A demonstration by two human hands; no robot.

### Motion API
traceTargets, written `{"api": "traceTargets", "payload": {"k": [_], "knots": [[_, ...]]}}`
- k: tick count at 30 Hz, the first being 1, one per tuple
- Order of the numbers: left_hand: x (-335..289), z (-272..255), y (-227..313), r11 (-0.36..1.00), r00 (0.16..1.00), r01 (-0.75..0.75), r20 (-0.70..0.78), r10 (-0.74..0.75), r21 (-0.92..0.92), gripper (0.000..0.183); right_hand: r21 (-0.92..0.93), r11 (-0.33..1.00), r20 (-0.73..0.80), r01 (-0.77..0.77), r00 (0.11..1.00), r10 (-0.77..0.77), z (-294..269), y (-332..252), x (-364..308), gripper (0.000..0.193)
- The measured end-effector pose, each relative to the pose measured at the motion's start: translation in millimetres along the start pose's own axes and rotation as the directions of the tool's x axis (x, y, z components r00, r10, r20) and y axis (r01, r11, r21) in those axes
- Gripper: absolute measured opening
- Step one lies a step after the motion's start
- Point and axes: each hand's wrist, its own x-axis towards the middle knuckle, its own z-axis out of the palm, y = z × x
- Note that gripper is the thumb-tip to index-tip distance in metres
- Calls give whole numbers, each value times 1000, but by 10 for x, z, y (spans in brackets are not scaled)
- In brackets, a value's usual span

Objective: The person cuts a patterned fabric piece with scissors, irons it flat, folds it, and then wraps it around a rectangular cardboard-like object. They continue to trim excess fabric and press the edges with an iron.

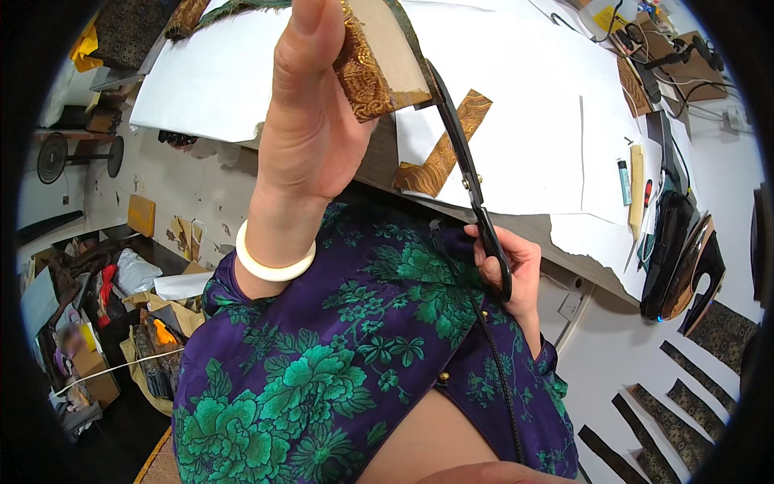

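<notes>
Raised at the upper middle, my left hand (302,121) grips a piece of brown-gold brocade fabric (363,81) with a pale beige backing and a dark green edge. A cream bangle circles that wrist. At the right, my right hand (520,262) is closed round the handles of long black scissors (459,149). Their blades point up and meet the right edge of the held piece; whether they are parted there I cannot tell. An L-shaped offcut of the same brown-gold patterned material (451,153) lies on white paper behind the scissors.
White paper (524,89) covers the table. Near its right edge lie a teal tube (625,182), a cream stick (637,189) and a black device (671,250). Cables and boxes crowd the far right corner. Dark patterned strips (661,427) hang lower right; bags and scraps fill the left.
</notes>
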Motion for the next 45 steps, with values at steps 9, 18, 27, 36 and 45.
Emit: {"api": "traceTargets", "payload": {"k": [9,18,27,36,45], "knots": [[59,-351,5,975,951,173,282,-129,-138,82,-3,1000,-6,10,1000,-10,29,-16,-4,41],[-48,5,14,996,998,70,-9,-70,59,82,-4,1000,-13,-11,1000,11,20,38,3,40],[-31,-124,29,994,995,92,37,-94,66,78,9,1000,2,9,1000,-9,30,37,4,40],[-16,-99,61,991,991,117,55,-120,60,78,-22,1000,-35,-13,999,13,36,51,4,40],[-5,66,20,1000,1000,-4,17,4,-3,76,5,999,-43,-34,998,34,33,67,-4,39]]}}
